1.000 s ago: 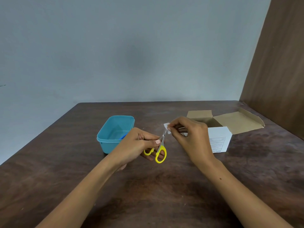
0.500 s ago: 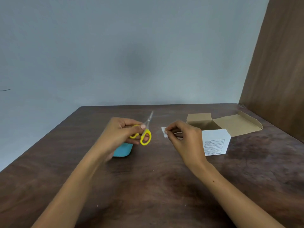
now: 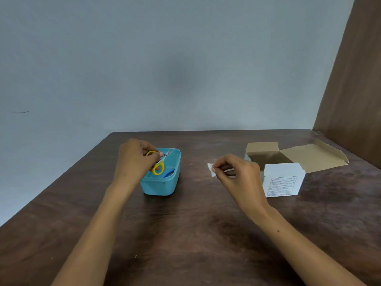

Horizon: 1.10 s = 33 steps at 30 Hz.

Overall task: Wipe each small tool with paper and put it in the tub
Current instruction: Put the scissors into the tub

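One pair of yellow-handled scissors sits over the open teal tub, blades pointing up-right toward the tub's far corner, lower handle loop down inside it. Left hand has the grip on the handles: thumb and fingers curled round the upper yellow loop, pinching it. Cannot tell whether the scissors touch the tub floor. Blue item lies inside the tub, low near the front-right wall, mostly hidden; cannot tell what it is. Tub stands on the dark wood worktop, left of centre.

Right hand hovers above the worktop, well apart from the tub, to its right. Its grip is a tight thumb-and-forefinger pinch on a small white piece of paper, other fingers curled in. Paper sticks out to the left of the fingertips.

Just right of that hand stands a white cardboard box with printed text on the front, brown flaps folded open behind and to the right. Pale grey-blue wall behind, brown wood panel at far right.
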### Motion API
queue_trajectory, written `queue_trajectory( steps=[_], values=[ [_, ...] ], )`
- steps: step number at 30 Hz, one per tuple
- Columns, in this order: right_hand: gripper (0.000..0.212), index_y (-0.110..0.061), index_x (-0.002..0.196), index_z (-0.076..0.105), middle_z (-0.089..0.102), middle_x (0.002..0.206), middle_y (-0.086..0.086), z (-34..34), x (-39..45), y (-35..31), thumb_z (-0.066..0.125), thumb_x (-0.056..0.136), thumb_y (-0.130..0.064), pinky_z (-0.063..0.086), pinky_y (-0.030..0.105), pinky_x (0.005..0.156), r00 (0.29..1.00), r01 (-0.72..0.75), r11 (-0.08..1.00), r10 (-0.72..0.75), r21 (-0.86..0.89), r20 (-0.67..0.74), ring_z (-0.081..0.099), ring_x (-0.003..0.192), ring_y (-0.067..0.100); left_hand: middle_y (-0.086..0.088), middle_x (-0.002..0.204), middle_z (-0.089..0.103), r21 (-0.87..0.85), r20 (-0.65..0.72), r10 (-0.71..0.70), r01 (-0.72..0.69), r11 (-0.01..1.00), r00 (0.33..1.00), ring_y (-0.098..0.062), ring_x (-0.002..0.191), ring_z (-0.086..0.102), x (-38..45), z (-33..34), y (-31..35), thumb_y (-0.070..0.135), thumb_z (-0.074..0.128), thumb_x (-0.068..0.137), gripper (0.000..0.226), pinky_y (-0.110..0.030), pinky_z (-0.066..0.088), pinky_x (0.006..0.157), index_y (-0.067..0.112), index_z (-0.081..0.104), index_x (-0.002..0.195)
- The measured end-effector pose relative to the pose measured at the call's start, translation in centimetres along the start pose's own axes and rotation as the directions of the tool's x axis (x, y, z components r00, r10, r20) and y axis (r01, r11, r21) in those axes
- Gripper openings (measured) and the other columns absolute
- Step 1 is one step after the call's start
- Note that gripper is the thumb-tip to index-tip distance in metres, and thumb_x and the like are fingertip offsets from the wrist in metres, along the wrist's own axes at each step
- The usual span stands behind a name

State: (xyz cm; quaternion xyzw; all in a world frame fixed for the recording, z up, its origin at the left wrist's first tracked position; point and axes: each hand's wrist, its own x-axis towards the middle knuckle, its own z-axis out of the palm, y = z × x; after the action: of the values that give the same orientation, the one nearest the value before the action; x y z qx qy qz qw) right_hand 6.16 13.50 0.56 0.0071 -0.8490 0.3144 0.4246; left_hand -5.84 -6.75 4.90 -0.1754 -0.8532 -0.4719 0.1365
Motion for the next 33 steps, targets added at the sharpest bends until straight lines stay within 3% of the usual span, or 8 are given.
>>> queue_trajectory(
  steps=[5,10,14,18,24,33],
  values=[
    [0.010,-0.010,0.075,0.068,0.069,0.076,-0.004,0.0,0.1,-0.1,0.072,0.078,-0.001,0.049,0.008,0.063,1.000,-0.006,1.000,0.006,0.018,0.007,0.063,0.067,0.003,-0.012,0.075,0.072,0.087,-0.015,0.031,-0.030,0.996,0.999,-0.024,0.071,0.069,-0.2,1.4,-0.3,0.017,0.074,0.079,0.015,-0.042,0.058,0.075,0.005,0.072,0.088],
    [0.011,-0.011,0.075,0.067,0.070,0.076,-0.004,0.0,0.0,0.1,0.072,0.078,-0.002,0.049,0.008,0.062,1.000,-0.032,0.999,0.032,0.013,0.001,0.064,0.068,0.004,-0.007,0.098,0.072,0.195,-0.069,0.116,-0.101,0.976,0.991,-0.014,0.085,0.064,-1.0,2.3,0.2,0.022,0.065,0.087,0.027,-0.024,0.046,0.076,0.008,0.066,0.111],
    [0.009,-0.008,0.074,0.067,0.069,0.073,-0.004,-0.1,0.0,0.2,0.071,0.078,-0.002,0.048,0.007,0.061,0.999,-0.031,0.999,0.032,0.017,-0.012,0.063,0.064,0.005,-0.001,0.100,0.072,0.155,-0.096,0.275,-0.258,0.953,0.957,-0.015,0.092,0.067,-2.8,3.5,1.8,0.019,0.060,0.091,0.019,-0.026,0.051,0.079,0.012,0.067,0.107],
    [0.007,-0.008,0.074,0.067,0.070,0.074,-0.002,-0.3,0.0,0.4,0.072,0.078,-0.005,0.052,0.013,0.062,0.999,-0.040,0.999,0.040,0.009,-0.015,0.063,0.066,0.006,0.002,0.096,0.072,0.115,-0.011,0.363,-0.359,0.926,0.932,-0.010,0.088,0.066,-4.9,5.1,3.0,0.018,0.060,0.091,0.019,-0.027,0.054,0.079,0.014,0.067,0.108],
    [0.010,-0.014,0.075,0.066,0.071,0.077,-0.003,-0.7,0.2,1.0,0.071,0.078,-0.006,0.056,0.023,0.064,0.997,-0.074,0.996,0.074,-0.042,0.005,0.065,0.069,0.007,0.001,0.099,0.071,0.138,0.088,0.381,-0.390,0.910,0.920,-0.001,0.084,0.058,-5.4,5.9,3.1,0.018,0.062,0.089,0.021,-0.015,0.046,0.076,0.015,0.066,0.110],
    [0.006,-0.010,0.076,0.067,0.070,0.075,0.002,-4.2,0.4,-0.9,0.069,0.076,-0.004,0.056,0.033,0.069,0.979,-0.117,0.984,0.137,-0.136,0.149,0.064,0.069,0.012,0.000,0.097,0.072,0.090,0.133,0.379,-0.392,0.915,0.916,-0.012,0.089,0.065,-7.0,5.2,5.5,0.020,0.061,0.090,0.017,-0.025,0.051,0.077,0.015,0.068,0.105]
  ],
)
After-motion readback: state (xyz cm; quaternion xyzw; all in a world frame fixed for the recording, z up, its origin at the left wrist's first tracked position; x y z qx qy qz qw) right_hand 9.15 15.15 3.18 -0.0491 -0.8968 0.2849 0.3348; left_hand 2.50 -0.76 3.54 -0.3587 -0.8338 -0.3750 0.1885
